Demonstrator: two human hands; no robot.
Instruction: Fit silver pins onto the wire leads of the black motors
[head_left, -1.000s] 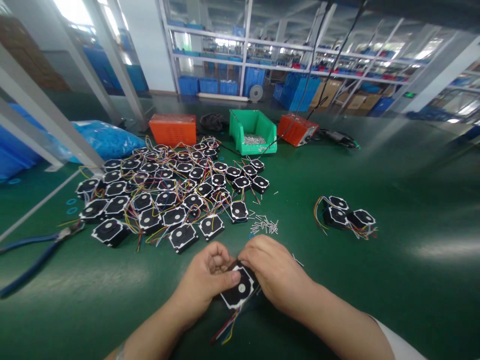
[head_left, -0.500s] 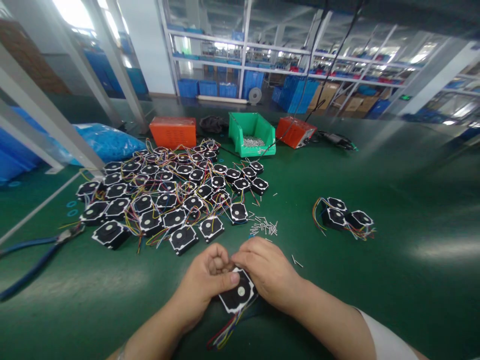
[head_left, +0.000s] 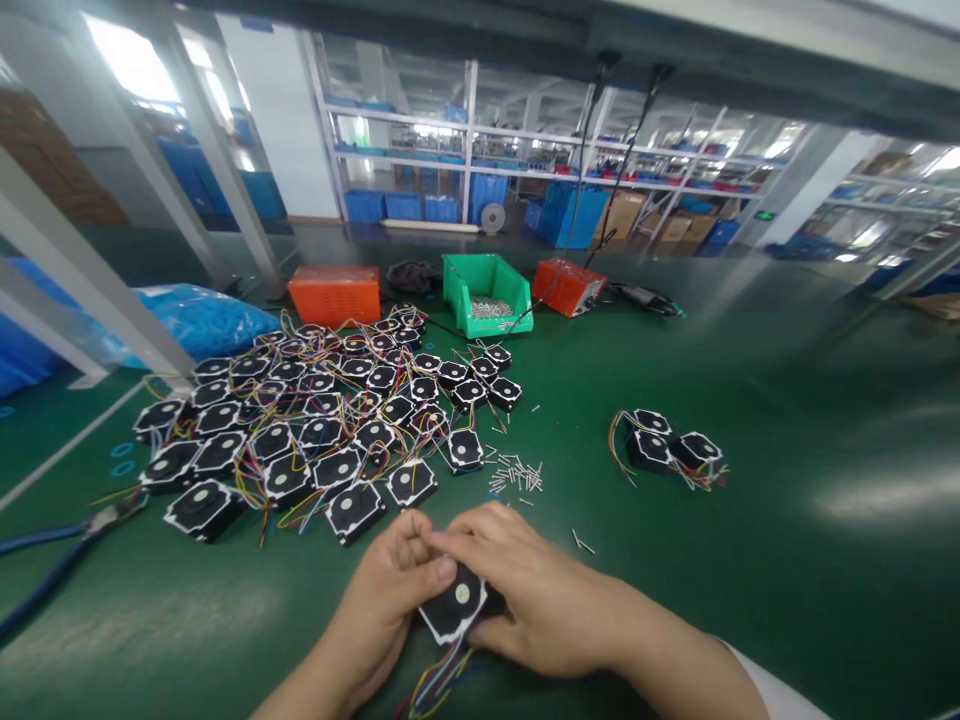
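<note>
**Head view — one black unit in hand, small parts loose close by**

Risks, as judged from this frame:
- The black unit (head_left: 454,606) is held low over the green table (head_left: 787,560) at the near edge, between both hands. Its coloured wires (head_left: 433,682) hang free below the grip. A tug or a twist of the body could strain them where they enter the housing.
- Loose pins (head_left: 517,476) lie scattered just beyond the hands, with two strays (head_left: 582,545) to the right. A sweep of a wrist or sleeve could scatter them or roll them under the unit.
- The large pile of like units (head_left: 315,420) has its wires tangled together. Anything set down near it could snag.
- Whether a pin sits between the fingertips cannot be told, as the hands cover that spot. If there is one, it is small enough to slip unnoticed.

Fingers:
- Left hand (head_left: 386,600): fingers curled in tight and pressed together at the unit's far left edge, thumb (head_left: 439,572) flat on its white-marked top face.
- Right hand (head_left: 532,595): fingers (head_left: 469,525) close together, arched over the unit's far edge to meet the left fingertips, the thumb tucked along the near side. Both hands are closed on the unit.

Also present, well apart from the hands: three units (head_left: 667,450) set to the right, a green bin (head_left: 486,293) of small metal parts, an orange box (head_left: 334,295), and blue-handled pliers (head_left: 45,570) far left.
</note>
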